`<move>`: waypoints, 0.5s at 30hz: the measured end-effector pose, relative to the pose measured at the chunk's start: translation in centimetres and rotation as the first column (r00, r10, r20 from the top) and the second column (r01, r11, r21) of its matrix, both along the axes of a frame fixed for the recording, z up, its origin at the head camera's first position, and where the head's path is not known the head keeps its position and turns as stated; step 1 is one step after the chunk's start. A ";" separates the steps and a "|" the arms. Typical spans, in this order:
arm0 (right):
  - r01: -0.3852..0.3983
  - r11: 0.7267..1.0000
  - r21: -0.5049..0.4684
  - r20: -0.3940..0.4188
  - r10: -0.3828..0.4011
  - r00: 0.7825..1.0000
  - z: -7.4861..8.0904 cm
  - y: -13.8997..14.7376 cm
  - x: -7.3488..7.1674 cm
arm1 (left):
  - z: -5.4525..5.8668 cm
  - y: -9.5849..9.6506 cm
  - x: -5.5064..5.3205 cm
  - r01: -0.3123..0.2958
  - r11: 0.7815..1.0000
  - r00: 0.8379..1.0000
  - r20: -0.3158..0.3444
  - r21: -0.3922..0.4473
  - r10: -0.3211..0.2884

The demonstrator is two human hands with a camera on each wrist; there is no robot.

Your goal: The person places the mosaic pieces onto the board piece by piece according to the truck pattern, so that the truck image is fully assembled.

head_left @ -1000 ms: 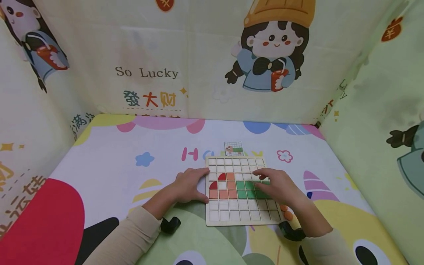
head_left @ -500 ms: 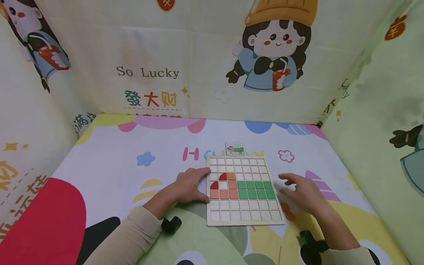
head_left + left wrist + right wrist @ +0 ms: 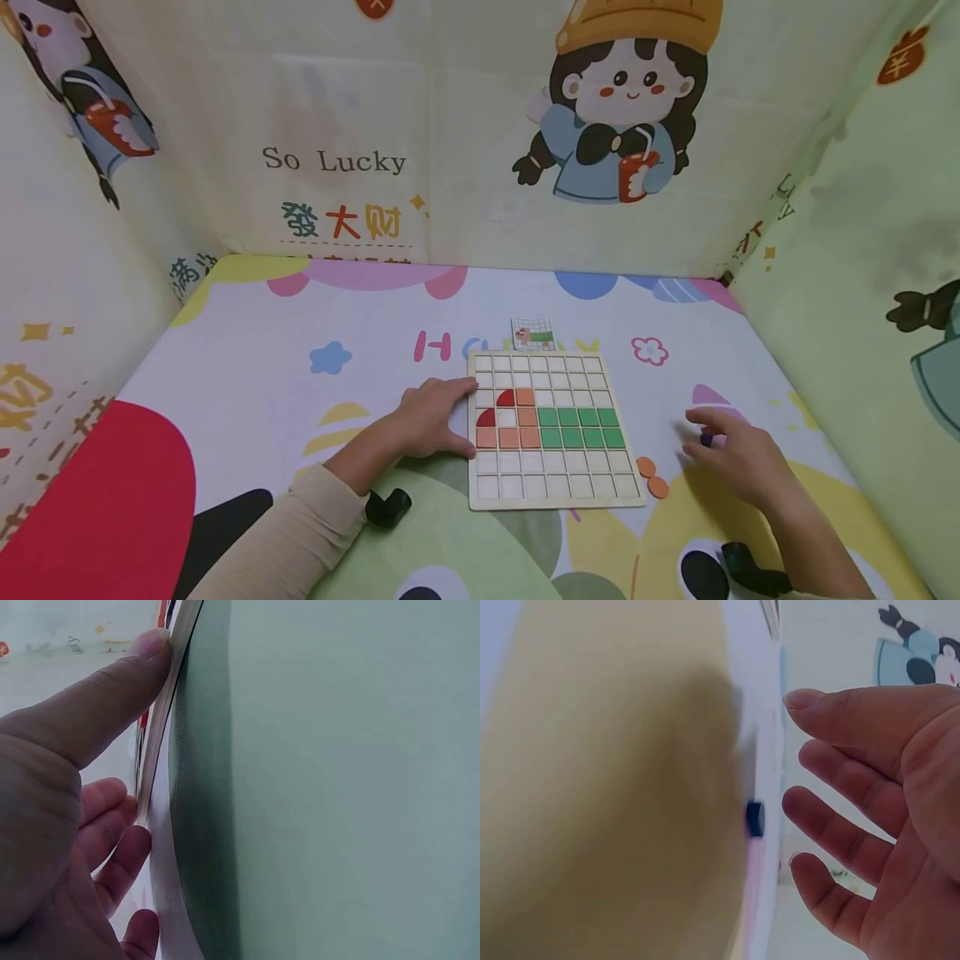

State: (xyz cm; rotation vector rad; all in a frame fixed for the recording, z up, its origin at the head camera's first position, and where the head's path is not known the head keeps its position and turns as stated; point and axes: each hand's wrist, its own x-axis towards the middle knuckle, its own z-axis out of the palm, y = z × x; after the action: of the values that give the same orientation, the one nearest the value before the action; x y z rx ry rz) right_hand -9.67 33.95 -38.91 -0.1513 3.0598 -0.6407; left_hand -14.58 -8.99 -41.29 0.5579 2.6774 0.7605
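A pale wooden grid board (image 3: 555, 493) lies on the table with inlaid pieces. Green squares (image 3: 570, 437) run across its right half, salmon squares (image 3: 508, 437) sit at the left, and red rounded pieces (image 3: 506, 398) are near them. My left hand (image 3: 427, 421) rests against the board's left edge, thumb and a finger spread along it; the left wrist view has the thumb (image 3: 112, 697) touching the edge. My right hand (image 3: 738, 458) hovers right of the board beside a small dark blue piece (image 3: 706, 439). In the right wrist view its fingers are apart from that piece (image 3: 756, 820).
Two orange round pieces (image 3: 652, 478) lie off the board's lower right edge. A small picture card (image 3: 533, 334) of a similar grid design lies behind the board. Printed cloth walls (image 3: 465, 125) stand at the back and both sides.
My right hand has moved from above the green squares rightward, off the board, to the dark blue piece. The green squares it covered are visible now. My left hand stays at the board's edge.
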 end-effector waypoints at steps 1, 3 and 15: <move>0.008 1.000 -0.002 0.003 -0.008 1.000 0.0 0.3 0.1 | 0.0 0.0 0.0 0.000 1.000 1.000 -0.001 0.000 0.000; 0.025 1.000 -0.001 0.017 -0.025 1.000 -0.2 0.9 0.2 | 0.0 0.0 0.0 0.000 1.000 1.000 0.000 0.002 0.000; 0.043 0.998 0.043 0.048 -0.045 0.998 -0.7 2.3 0.2 | 0.0 -0.1 0.0 0.000 1.000 1.000 0.004 0.008 -0.001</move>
State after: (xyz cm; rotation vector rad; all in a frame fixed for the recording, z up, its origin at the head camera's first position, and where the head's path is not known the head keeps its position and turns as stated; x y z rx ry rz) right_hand -9.44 36.28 -39.64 -0.0671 3.0343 -0.5734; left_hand -14.59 -9.11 -41.27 0.5582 2.6713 0.7714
